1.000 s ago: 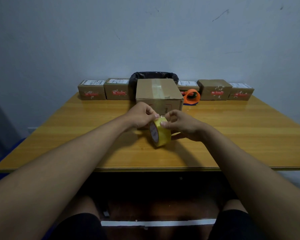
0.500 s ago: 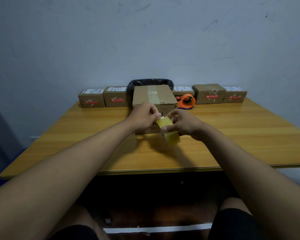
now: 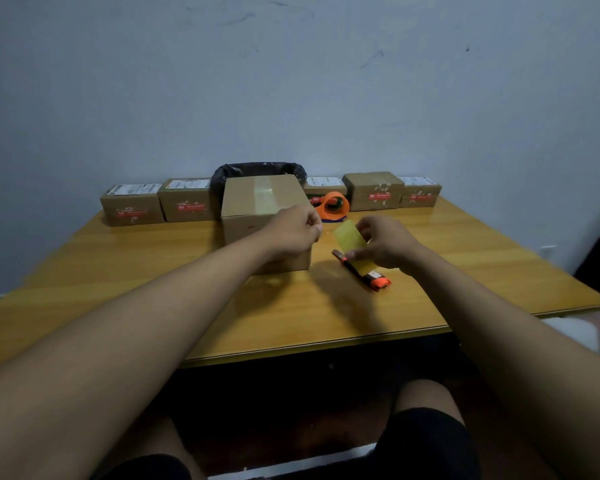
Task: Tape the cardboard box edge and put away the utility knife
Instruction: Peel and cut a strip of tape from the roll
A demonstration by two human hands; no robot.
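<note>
A wooden tabletop (image 3: 118, 292) fills mid-frame. At its centre stands the cardboard box (image 3: 257, 209), the left hand (image 3: 291, 230) against its right side, fingertips pinched, likely on tape. The right hand (image 3: 385, 244) grips the yellow tape roll (image 3: 349, 235) above the utility knife (image 3: 374, 280), lying within reach.

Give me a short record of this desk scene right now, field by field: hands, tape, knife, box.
left hand: in front of the cardboard box, fingers pinched; what they hold cannot be made out
right hand: gripping the yellow tape
utility knife: lying on the table, beneath the right hand
box top: taped along the seam
behind: row of small boxes, orange tape dispenser
</note>
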